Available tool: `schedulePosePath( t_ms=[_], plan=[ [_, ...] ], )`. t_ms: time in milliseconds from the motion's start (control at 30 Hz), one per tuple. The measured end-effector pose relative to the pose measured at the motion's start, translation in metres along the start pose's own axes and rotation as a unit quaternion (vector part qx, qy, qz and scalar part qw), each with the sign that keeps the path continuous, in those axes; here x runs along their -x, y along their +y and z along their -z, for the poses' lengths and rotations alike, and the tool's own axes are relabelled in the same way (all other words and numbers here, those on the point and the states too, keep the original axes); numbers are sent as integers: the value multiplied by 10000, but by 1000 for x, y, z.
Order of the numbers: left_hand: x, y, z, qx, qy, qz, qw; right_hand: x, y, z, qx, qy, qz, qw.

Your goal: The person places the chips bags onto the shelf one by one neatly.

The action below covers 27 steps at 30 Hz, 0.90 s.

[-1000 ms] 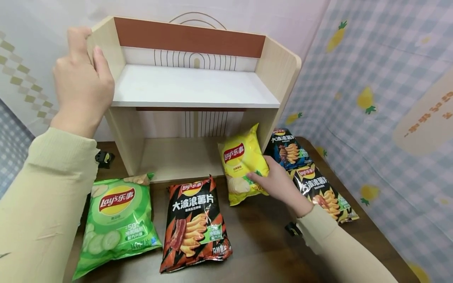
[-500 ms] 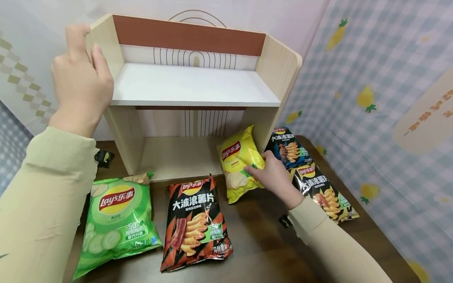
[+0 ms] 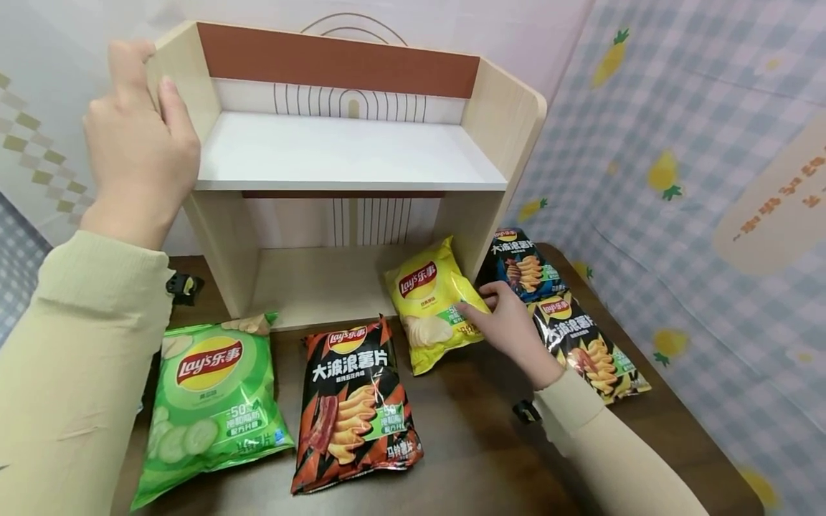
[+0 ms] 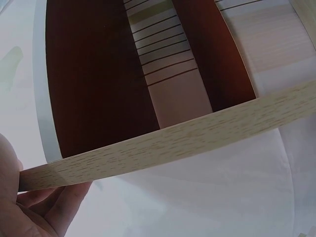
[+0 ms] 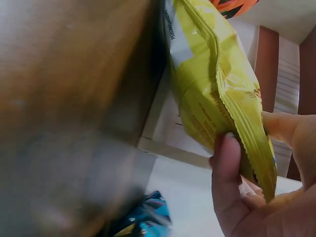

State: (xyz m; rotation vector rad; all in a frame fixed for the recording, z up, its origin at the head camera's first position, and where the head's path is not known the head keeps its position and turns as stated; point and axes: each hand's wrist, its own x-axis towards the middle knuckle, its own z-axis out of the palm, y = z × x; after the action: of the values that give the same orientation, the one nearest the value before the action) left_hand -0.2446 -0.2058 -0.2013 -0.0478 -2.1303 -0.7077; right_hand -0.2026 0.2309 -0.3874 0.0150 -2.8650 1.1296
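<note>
Head view: the right hand (image 3: 515, 330) pinches the yellow bag (image 3: 426, 304) near 4 o'clock on its edge; the bag tilts at 5 o'clock of the shelf (image 3: 348, 152). The left hand (image 3: 138, 143) grips the shelf at 10 o'clock. A light pinch should avoid crushing.

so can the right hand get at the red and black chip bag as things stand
Probably not straight away: the right hand pinches the yellow bag. Otherwise the way looks free, as the red and black bag lies uncovered on the table.
</note>
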Motion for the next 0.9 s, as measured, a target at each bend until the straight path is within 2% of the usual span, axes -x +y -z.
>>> schedulePosePath(
  t_ms=[100, 200, 267, 367, 433, 567, 700, 800, 900],
  plan=[
    [-1, 0, 0, 26, -38, 66, 10000, 4, 9, 1, -374, 8, -84, 9993],
    [-2, -1, 0, 58, -17, 123, 9999, 7, 18, -2, -1111, -126, -322, 9932],
    [-2, -2, 0, 69, 22, 141, 9999, 9, 23, -5, -1684, -199, -568, 9839],
    [-2, -2, -1, 77, 48, 137, 9999, 12, 30, -12, -2555, -278, -1029, 9609],
    [-3, -1, -2, 83, 30, 152, 9998, 15, 33, -16, -3093, -322, -1407, 9400],
    [-5, -1, -2, 68, -47, 254, 9996, 20, 34, -24, -4097, -548, -2007, 8882],
    [-5, -2, -3, 41, -16, 206, 9998, 24, 32, -32, -4913, -875, -2264, 8365],
    [-5, -2, -4, 30, 18, 136, 9999, 26, 31, -38, -5331, -959, -2363, 8067],
    [-5, -2, -4, 25, 11, 128, 9999, 27, 30, -45, -5610, -927, -2472, 7846]
  ],
)
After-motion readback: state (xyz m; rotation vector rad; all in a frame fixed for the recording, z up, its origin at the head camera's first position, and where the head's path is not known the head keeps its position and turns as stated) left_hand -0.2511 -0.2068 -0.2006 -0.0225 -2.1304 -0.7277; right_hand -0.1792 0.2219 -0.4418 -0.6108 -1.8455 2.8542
